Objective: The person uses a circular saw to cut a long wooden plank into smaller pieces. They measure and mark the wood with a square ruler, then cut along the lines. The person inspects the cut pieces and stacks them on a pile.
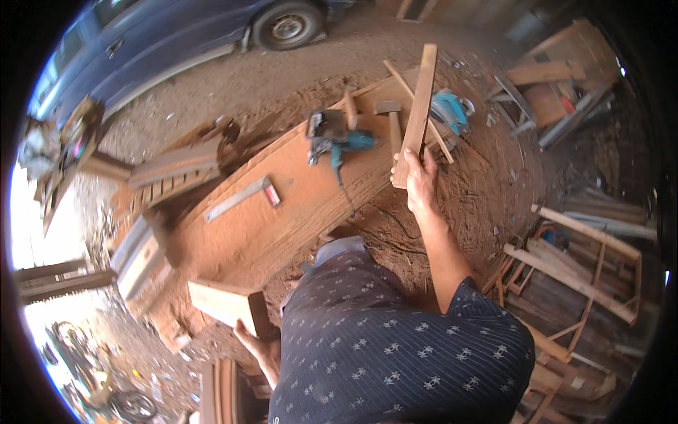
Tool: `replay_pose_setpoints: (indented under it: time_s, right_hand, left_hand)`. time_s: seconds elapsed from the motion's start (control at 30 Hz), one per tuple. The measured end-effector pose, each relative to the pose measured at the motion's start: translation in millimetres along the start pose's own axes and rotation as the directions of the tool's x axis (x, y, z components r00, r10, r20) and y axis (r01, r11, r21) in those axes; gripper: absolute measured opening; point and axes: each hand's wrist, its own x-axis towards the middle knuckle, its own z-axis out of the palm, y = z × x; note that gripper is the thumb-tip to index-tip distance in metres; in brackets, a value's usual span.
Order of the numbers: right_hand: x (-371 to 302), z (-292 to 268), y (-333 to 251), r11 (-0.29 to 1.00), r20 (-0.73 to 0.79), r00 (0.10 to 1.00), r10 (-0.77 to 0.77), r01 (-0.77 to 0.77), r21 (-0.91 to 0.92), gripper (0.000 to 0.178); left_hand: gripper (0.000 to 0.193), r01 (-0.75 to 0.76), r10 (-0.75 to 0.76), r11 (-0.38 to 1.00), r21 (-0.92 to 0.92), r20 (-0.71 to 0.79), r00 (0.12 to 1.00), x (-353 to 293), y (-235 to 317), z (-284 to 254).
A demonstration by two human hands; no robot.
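Note:
My right hand [421, 177] is closed around the lower end of a long, narrow wooden strip [424, 92], which points up and away over the far right end of the workbench [233, 240]. At the near left, my left hand [260, 348] grips a thick, pale wooden block [222, 300] by its lower edge, close to the bench's near side; part of its fingers is hidden by the block. On the sawdust-covered bench lie a try square [244, 199], a teal power tool [346, 143] and a hammer [390, 113]. A thin stick [441, 141] lies behind the strip.
Another teal power tool [452, 112] sits at the bench's right end. A dark cable [385, 219] trails over the ground. Wooden frames [579, 268] and scrap are piled at right. A blue vehicle [176, 42] stands beyond the bench, and boards [141, 265] lean at its left end.

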Motion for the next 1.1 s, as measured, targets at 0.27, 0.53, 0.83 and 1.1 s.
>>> replay_pose_setpoints:
  time_s: [0.27,0.53,0.83,1.1]
  right_hand:
    - [121.5,-117.6,21.9,0.996,-0.541,0.838,0.070,-0.033,0.077,0.032]
    - [306.7,-286.1,22.1,0.985,-0.710,0.702,0.053,-0.155,-0.080,0.081]
    - [239.5,-4.7,72.7,0.947,0.244,0.946,-0.213,0.262,-0.187,0.020]
    - [246.2,31.4,125.8,0.889,0.543,0.817,-0.196,0.382,-0.253,0.027]
  left_hand:
    - [0.048,-0.121,0.120,0.991,-0.059,-0.017,0.993,58.7,-6.5,77.2]
    - [0.055,-0.138,0.141,0.987,-0.082,0.032,0.990,107.9,-29.6,130.2]
    - [0.085,-0.175,0.170,0.980,-0.096,-0.063,0.984,195.9,-144.4,111.3]
    - [0.079,-0.039,0.058,0.997,0.066,-0.329,0.943,241.8,-143.9,128.3]
